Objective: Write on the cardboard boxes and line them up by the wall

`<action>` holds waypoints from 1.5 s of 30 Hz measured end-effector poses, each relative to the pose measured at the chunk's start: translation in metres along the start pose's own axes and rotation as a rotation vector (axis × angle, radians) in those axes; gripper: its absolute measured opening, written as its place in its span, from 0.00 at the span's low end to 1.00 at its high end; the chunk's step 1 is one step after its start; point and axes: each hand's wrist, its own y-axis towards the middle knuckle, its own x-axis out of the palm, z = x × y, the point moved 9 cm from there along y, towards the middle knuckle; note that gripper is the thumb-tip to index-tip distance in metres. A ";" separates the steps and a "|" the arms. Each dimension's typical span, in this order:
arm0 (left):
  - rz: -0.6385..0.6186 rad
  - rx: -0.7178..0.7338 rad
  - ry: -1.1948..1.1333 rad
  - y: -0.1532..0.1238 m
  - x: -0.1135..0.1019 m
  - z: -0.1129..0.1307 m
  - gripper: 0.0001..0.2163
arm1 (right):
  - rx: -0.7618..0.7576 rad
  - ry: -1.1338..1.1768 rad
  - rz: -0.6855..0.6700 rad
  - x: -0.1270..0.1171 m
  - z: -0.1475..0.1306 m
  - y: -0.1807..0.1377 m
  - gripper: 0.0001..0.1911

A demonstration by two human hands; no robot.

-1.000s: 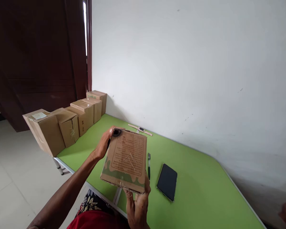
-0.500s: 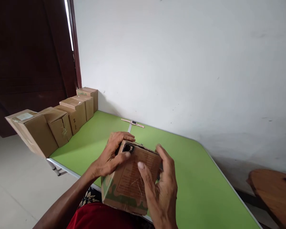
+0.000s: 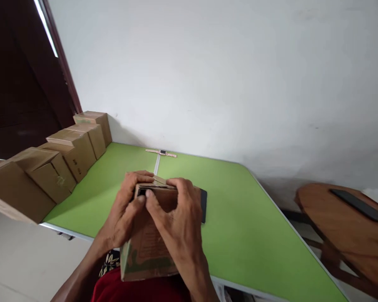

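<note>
A small brown cardboard box (image 3: 148, 251) with green camouflage-like patches and faint print is tilted toward me at the table's front edge, above my lap. My left hand (image 3: 122, 214) grips its upper left corner, thumb on the near face and fingers over the top. From the right, my right hand (image 3: 179, 218) clasps the top edge, its thumb pressed by the dark opening at the upper left corner. A lighter cardboard flap (image 3: 159, 180) shows between the two hands. Behind my right hand a dark flat object (image 3: 203, 205) lies on the table, partly hidden.
Several closed cardboard boxes (image 3: 78, 147) stand in a row along the left side of the green table (image 3: 245, 235). A pink-strapped watch (image 3: 162, 152) lies near the wall. A wooden table (image 3: 337, 226) on the right bears a black flat object (image 3: 360, 204).
My right hand has moved left along the box, its thumb now at the dark corner opening. The box has shifted slightly left in view. The camera has turned right, and the dark flat object shows more.
</note>
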 end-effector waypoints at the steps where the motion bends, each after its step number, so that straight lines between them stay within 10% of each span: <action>1: 0.016 -0.019 -0.001 0.000 -0.003 0.000 0.13 | 0.010 -0.008 0.000 0.002 -0.004 0.000 0.18; 22: 0.259 -0.187 0.227 -0.006 -0.008 0.009 0.18 | -0.027 -0.060 0.042 -0.007 0.001 -0.004 0.21; 30: -0.021 -0.088 0.183 -0.013 -0.004 -0.006 0.35 | -0.008 0.016 -0.008 -0.002 0.003 0.003 0.22; 37: 0.106 -0.165 0.057 -0.010 -0.038 -0.033 0.32 | 0.176 0.055 0.067 -0.009 0.113 -0.012 0.22; 45: 0.185 -0.206 0.018 -0.015 -0.055 -0.047 0.35 | -0.042 -0.207 -0.266 0.065 0.201 0.003 0.21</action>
